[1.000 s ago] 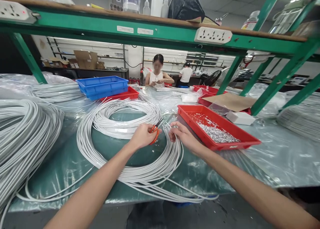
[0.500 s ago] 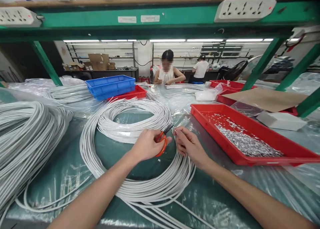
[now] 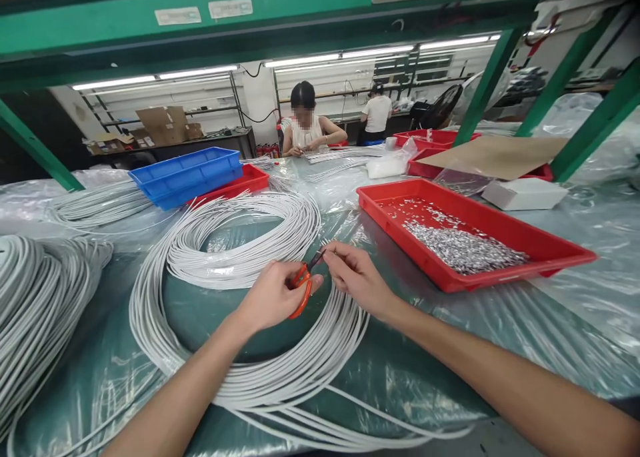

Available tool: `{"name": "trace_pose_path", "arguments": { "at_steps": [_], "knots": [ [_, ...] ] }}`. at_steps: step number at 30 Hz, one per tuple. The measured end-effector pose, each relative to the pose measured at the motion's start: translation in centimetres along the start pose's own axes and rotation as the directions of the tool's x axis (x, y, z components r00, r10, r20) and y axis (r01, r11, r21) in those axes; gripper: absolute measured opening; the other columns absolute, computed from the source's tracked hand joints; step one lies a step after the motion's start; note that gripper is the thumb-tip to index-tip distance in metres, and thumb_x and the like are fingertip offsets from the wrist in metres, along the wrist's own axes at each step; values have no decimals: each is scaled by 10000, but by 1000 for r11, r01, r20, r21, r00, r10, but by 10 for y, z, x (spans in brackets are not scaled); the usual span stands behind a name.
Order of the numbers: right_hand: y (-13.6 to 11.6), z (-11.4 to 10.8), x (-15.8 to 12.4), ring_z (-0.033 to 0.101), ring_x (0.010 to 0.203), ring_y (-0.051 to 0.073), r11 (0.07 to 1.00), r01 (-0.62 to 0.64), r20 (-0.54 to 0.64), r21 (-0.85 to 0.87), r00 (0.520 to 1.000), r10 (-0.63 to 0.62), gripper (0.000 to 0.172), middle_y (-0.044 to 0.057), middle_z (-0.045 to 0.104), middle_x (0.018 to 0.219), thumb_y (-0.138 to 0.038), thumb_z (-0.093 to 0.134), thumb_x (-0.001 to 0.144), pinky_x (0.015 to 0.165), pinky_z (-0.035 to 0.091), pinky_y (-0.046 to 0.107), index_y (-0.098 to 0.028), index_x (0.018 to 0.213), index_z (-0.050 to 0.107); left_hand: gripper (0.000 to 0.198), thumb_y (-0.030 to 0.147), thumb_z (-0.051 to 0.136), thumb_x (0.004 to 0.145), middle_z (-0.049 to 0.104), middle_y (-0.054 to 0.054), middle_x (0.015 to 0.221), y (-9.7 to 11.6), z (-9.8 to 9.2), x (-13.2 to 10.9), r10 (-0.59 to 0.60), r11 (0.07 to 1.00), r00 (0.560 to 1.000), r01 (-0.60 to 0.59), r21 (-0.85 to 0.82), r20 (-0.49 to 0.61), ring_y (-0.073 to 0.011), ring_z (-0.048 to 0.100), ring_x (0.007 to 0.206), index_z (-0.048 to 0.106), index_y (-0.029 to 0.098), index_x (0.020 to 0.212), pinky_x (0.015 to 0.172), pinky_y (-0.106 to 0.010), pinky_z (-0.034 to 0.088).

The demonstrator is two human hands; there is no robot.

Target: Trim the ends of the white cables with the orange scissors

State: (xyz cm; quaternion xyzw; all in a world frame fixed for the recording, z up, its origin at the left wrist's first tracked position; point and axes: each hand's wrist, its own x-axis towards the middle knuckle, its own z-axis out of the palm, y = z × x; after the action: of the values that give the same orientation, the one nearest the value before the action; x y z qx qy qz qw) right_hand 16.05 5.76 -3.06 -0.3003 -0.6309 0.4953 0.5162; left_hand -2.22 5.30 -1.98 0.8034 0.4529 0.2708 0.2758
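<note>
My left hand point(image 3: 274, 296) is closed around a pair of scissors with orange handles point(image 3: 301, 276). Their dark blades point up and right, meeting the fingertips of my right hand point(image 3: 357, 277). That hand is pinched at the end of a white cable; its tip is mostly hidden by the fingers. Below both hands lies a large coil of white cables point(image 3: 295, 377), running round to the right hand. A second, smaller coil of white cables point(image 3: 240, 264) rests within and behind it.
To the right stands a red tray point(image 3: 400, 244) with many small silvery pieces. A thick cable bundle point(image 3: 45, 317) fills the left side. Behind are a blue tray point(image 3: 187, 177), a white box point(image 3: 525, 194) and a green shelf beam point(image 3: 300, 17). Another person point(image 3: 307, 127) sits across the table.
The view has tilted and shifted, so everything sits lower-left or at a new slant. The scissor blades are now closer against the right fingertips. Both hands keep their grip.
</note>
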Motion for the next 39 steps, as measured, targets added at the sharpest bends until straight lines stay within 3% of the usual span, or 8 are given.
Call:
{"name": "trace_pose_path", "arguments": {
  "at_steps": [6, 13, 22, 33, 39],
  "knots": [
    [-2, -3, -3, 253, 452, 82, 989, 65, -6, -135, 998, -66, 298, -78, 299, 518, -422, 518, 934, 434, 211, 234, -180, 771, 580, 382, 413, 557, 862, 305, 48, 566, 4, 0, -3, -23, 999, 998, 26, -47, 65, -92, 260, 550, 373, 185, 617, 507, -240, 204],
    [-4, -4, -4, 298, 489, 95, 983, 99, -11, -154, 995, -102, 289, -60, 334, 538, -398, 527, 919, 476, 252, 243, -178, 742, 591, 413, 446, 568, 851, 286, 43, 593, 10, -1, -3, -30, 990, 994, 45, -136, 110, -97, 267, 586, 349, 185, 615, 534, -242, 223],
    [-11, -6, -5, 302, 487, 98, 970, 109, 7, -219, 994, -110, 313, -55, 328, 515, -382, 520, 906, 478, 238, 254, -164, 710, 629, 426, 464, 569, 852, 284, 43, 590, 9, -1, -3, -22, 990, 991, 40, -134, 130, -97, 266, 578, 348, 186, 617, 532, -253, 223],
    [-11, -10, -5, 303, 447, 88, 988, 130, 54, -85, 991, -126, 295, -49, 358, 503, -362, 538, 899, 452, 229, 248, -165, 703, 637, 421, 480, 521, 898, 297, 52, 591, 18, -4, -8, 16, 937, 961, 82, -340, 275, -90, 284, 559, 368, 187, 637, 538, -253, 247],
    [-18, -9, -8, 335, 474, 98, 973, 152, 38, -175, 988, -148, 299, -37, 385, 512, -345, 536, 879, 471, 250, 252, -164, 664, 638, 398, 455, 538, 885, 299, 48, 628, 20, -4, -8, 12, 968, 970, 50, -246, 241, -99, 266, 589, 362, 188, 649, 545, -250, 233]
  ]
}}
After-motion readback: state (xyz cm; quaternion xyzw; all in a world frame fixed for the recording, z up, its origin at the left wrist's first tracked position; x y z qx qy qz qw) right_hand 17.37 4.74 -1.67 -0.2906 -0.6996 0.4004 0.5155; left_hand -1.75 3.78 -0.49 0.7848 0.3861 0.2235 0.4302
